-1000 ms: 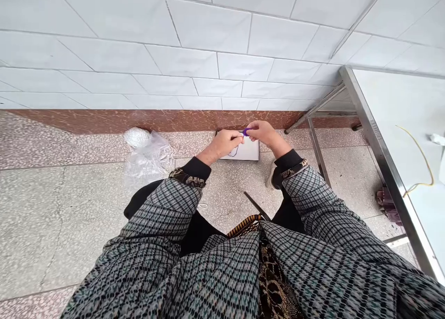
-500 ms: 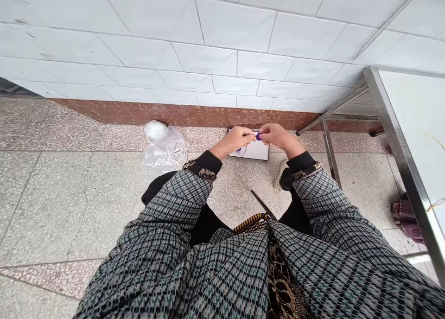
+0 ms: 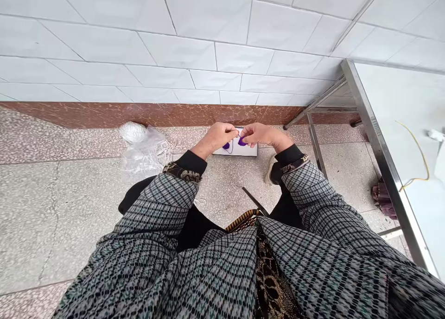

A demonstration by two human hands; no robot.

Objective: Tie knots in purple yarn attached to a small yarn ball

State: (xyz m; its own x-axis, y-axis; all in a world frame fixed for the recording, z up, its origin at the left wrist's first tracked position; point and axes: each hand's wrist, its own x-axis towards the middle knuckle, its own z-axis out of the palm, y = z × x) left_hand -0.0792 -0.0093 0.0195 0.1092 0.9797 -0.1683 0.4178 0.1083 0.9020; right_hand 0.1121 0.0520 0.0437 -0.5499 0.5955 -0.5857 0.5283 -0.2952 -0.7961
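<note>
My right hand [image 3: 260, 135] pinches a small purple piece [image 3: 241, 141] that looks like knitted or wound yarn; its exact kind is too small to make out. Close beside it, my left hand [image 3: 219, 137] has thumb and forefinger pressed together on a thin purple strand of yarn [image 3: 239, 134]. Below both hands lies a shallow white box or board [image 3: 248, 151] with a dark edge. A small bundle of purple yarn [image 3: 226, 146] rests on it under my left fingers, and a loose dark strand [image 3: 232, 148] loops over the white surface.
To the left, a white yarn ball [image 3: 133, 132] and a clear plastic bag [image 3: 141, 161] with white cord lie on the floor. A metal-framed table [image 3: 373, 124] stands at right with a yellow strand [image 3: 422, 156] on top. The tiled wall [image 3: 194, 52] rises ahead.
The whole view has shifted rightward. The purple piece in my right hand now hangs lower and shows more fully. My hands stay close together, the left one still pinching.
</note>
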